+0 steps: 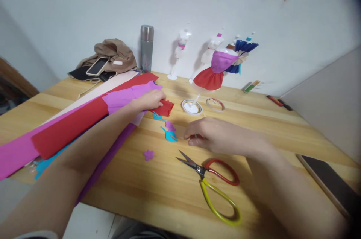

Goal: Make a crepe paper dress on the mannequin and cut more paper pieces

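My left hand (pixel 150 99) is over the coloured paper, its fingers curled down at the edge of a red paper piece (pixel 167 108). A pink-purple paper sheet (pixel 121 99) lies beside its wrist. My right hand (pixel 210 131) is just above the table with thumb and fingers bent together; whatever is between them is hidden. Left of its fingertips lies a blue paper leaf (pixel 170 136), with a purple paper flower (pixel 169 126) behind it. Another purple flower (pixel 149 155) is nearer me. Scissors (pixel 200 171) with red and yellow handles lie partly spread below my right hand.
Rolls of red crepe paper (pixel 70 130) and other colours cover the left. Behind stand a thermos (pixel 147 49) and a figure in a red skirt (pixel 209 79). Tape rolls (pixel 191 107) lie mid-table. A phone (pixel 324 178) is at right, a brown cloth (pixel 115 52) back left.
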Motion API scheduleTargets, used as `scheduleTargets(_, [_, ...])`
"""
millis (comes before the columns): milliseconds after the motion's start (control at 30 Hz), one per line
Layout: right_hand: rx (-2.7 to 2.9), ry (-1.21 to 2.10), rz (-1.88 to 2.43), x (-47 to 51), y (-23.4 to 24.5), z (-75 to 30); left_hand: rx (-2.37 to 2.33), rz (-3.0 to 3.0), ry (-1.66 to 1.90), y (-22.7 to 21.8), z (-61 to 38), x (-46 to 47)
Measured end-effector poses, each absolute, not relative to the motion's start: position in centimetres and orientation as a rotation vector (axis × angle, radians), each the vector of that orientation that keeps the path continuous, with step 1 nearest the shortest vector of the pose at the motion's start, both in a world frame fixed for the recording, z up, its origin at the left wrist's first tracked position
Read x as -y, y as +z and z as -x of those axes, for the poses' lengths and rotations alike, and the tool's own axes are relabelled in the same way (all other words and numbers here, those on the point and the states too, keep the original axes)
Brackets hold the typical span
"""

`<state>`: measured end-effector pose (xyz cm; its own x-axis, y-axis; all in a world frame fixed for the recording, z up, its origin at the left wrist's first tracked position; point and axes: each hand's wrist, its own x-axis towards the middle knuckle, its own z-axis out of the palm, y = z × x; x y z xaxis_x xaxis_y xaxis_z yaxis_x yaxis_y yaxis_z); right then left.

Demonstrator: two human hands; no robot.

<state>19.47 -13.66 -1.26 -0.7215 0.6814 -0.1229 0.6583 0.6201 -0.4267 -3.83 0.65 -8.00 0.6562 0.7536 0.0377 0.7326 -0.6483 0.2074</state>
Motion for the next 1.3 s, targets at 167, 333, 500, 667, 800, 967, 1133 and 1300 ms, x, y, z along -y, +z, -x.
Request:
scheduleTargets(167, [2.824,0.676,1.230,12.6,-2.4,-19.1,-1.069,-2.449,0.451,-5.7,4.1,0.2])
scheduleTargets(333, [2.443,0.709,1.433,10.0,-3.8,-20.9,-0.790,-1.878,0.790,-4.7,3.4,1.2])
scheduleTargets(500, [1.967,0.865,1.316,9.7,-4.4,-20.2,-0.602,-1.418,0.843,-4.9,1.1,3.2])
scheduleTargets(667, [1.690,1.009,1.262,9.9,-4.8,-19.5,-0.595,-1.334,0.708,-4.5,-0.7,5.2])
scheduleTargets(800, [1.459,1.159,1.252,9.6,-5.5,-19.9,-0.697,-1.283,0.685,-3.9,-1.2,6.2])
scheduleTargets(967, [1.461,1.142,1.262,9.6,-5.4,-20.2,-0.724,-1.186,0.667,-3.5,-1.6,6.2])
scheduleTargets(1133, [1.481,1.163,1.300,9.5,-5.0,-20.6,-0.612,-1.066,0.626,-2.8,-0.8,5.8])
scheduleTargets(1300, [1.494,1.226,1.272,9.1,-4.9,-20.9,-0.651,-1.159,0.722,-3.1,0.4,5.4])
